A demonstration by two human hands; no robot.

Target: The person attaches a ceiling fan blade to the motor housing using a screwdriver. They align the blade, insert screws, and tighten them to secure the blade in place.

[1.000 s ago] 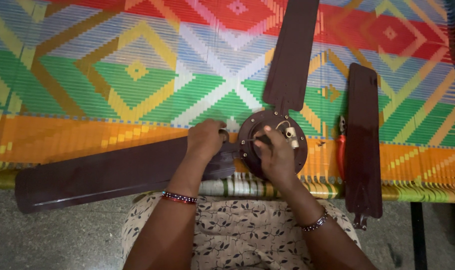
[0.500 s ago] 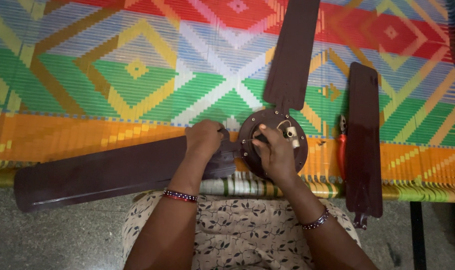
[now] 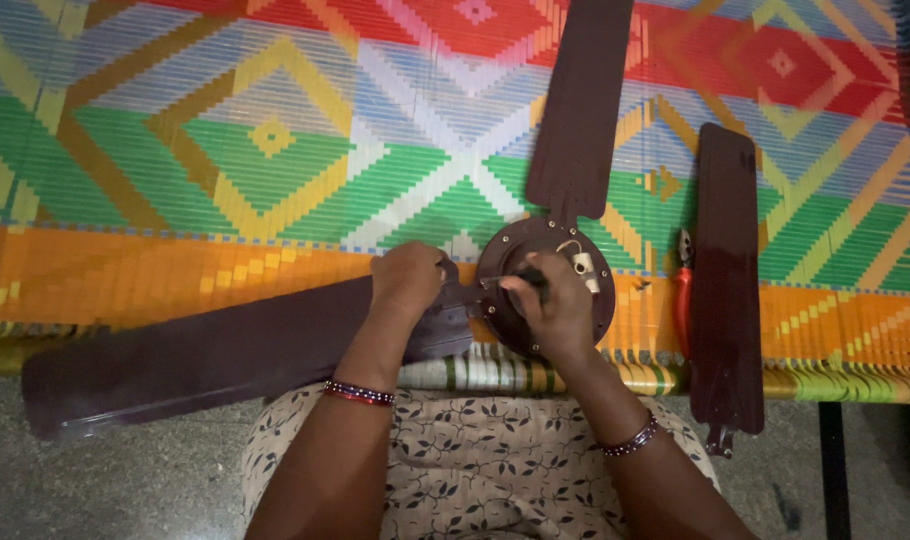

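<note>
Head view: both hands (image 3: 407, 283) on fan hub (image 3: 545, 285).

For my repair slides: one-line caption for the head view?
Left hand steadies a brown fan blade; right hand works a tool on the motor hub.

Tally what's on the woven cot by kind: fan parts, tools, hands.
Fan blades: 3 (left blade, upper blade, loose blade)
Motor hub: 1
Red-handled pliers: 1
Hands: 2 (left hand, right hand gripping a dark tool handle)
Total: 8
</note>
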